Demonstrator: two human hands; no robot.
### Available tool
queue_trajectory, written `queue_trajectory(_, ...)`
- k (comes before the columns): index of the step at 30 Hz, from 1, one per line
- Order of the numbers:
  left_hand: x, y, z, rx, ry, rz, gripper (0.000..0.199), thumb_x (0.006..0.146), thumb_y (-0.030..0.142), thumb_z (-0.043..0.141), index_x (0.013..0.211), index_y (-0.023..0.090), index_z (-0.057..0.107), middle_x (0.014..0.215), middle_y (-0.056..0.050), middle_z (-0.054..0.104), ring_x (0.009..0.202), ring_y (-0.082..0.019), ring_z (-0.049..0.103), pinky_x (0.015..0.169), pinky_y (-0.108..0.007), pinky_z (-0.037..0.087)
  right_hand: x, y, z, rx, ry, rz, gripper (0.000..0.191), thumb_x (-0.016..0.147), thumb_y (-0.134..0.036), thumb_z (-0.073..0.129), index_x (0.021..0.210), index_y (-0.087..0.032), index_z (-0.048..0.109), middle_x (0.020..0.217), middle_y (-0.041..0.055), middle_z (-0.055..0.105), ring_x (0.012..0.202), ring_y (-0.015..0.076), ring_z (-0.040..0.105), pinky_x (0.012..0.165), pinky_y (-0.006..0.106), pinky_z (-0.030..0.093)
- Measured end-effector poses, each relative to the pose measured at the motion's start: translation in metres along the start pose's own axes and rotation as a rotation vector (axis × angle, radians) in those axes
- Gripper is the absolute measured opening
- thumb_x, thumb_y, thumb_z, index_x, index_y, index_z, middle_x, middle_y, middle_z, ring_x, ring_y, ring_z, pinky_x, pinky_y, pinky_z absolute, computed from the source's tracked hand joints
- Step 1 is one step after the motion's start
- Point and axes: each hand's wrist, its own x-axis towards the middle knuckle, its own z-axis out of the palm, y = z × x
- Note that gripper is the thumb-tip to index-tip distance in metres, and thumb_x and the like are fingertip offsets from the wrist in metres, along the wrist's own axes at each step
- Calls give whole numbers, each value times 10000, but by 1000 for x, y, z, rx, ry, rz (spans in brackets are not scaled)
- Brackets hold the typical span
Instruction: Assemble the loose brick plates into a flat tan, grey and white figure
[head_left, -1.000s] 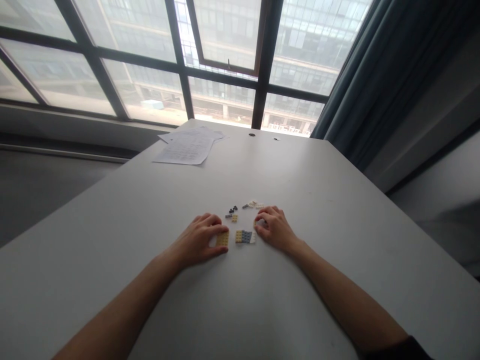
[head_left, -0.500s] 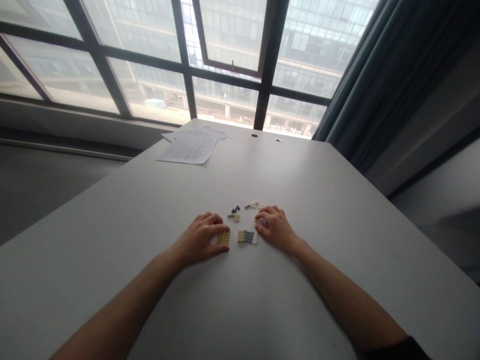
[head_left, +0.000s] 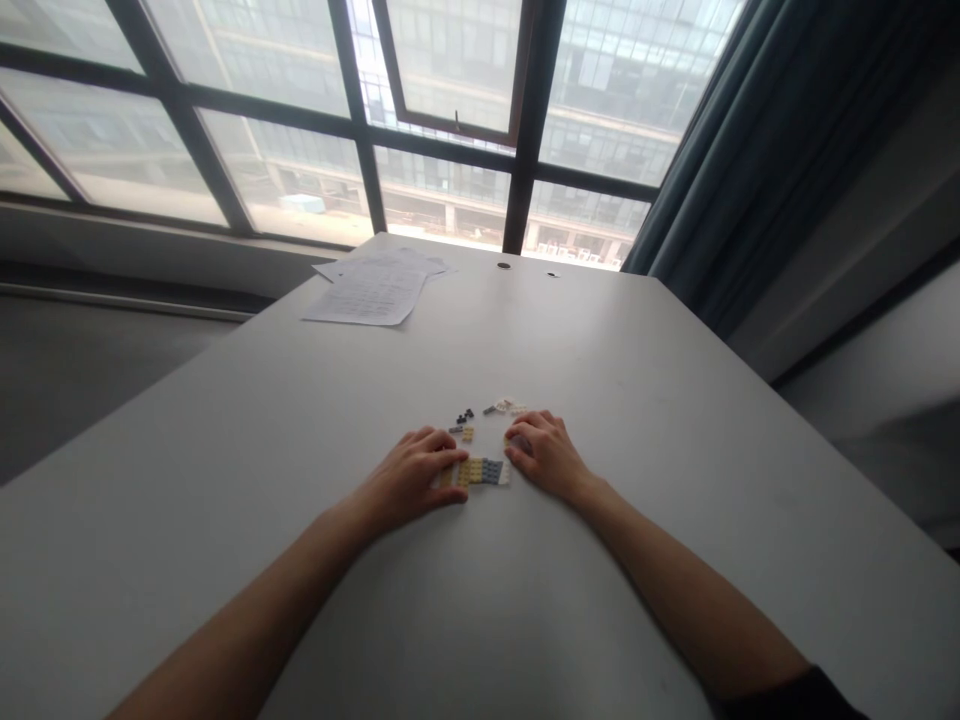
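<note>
My left hand [head_left: 416,475] has its thumb and fingers closed round a tan studded plate [head_left: 463,473], whose left part the fingers cover. That plate sits right against a row of yellow, grey and white pieces [head_left: 490,471] on the white table. My right hand [head_left: 547,453] rests just right of the row, fingers curled around something pale and mostly hidden. Above the row are a small yellow piece [head_left: 468,434] and a grey piece [head_left: 456,429]. Small black pieces [head_left: 465,415] and white pieces [head_left: 510,405] lie farther back.
Printed papers [head_left: 371,290] lie at the far left of the white table [head_left: 540,350]. Two small round fittings are set near its far edge. Beyond stand a large window and, on the right, a dark curtain [head_left: 720,170].
My left hand has slid the tan plate rightward up to the row of pieces, and the gap between them has closed. My right hand has barely moved. The view has shifted slightly.
</note>
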Motion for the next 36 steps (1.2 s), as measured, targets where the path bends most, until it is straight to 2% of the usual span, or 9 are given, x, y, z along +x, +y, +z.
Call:
queue_trajectory(6,0,1,0,-1,-3,3,465,777,484,663,1170,240,611,1080,-77,613,1027,-245,535,923,-394,410,0,0,0,0,7,-3,169,810,-259,663,973,-217,642,1098,47,619,1065,222,480,924,391,332)
queue_trajectory(15,3,-1,7,-23,32,3,660,705,543,710,1254,219,536,1083,-95,630,1019,-255,546,909,-389,423,-1,1,3,5,27,6,167,805,-258,669,966,-219,648,1088,38,625,1058,223,487,921,386,334)
queue_trajectory(24,6,2,7,-33,12,-5,699,681,545,728,1266,222,522,1077,-90,629,1018,-255,541,918,-390,415,-1,1,3,16,35,5,158,804,-255,668,957,-220,648,1084,37,630,1052,224,492,913,387,343)
queue_trajectory(29,2,0,-3,-77,4,-65,765,632,516,774,1290,233,506,1186,-88,584,1103,-263,512,978,-388,396,-1,1,4,27,38,7,162,801,-252,672,958,-222,649,1081,38,631,1061,224,491,924,392,340)
queue_trajectory(36,-1,-1,-16,-99,-126,-131,629,702,498,710,1268,274,553,1136,-67,567,1048,-248,536,945,-364,411,-1,1,4,41,43,11,155,801,-245,668,954,-221,654,1081,41,633,1071,227,491,941,398,337)
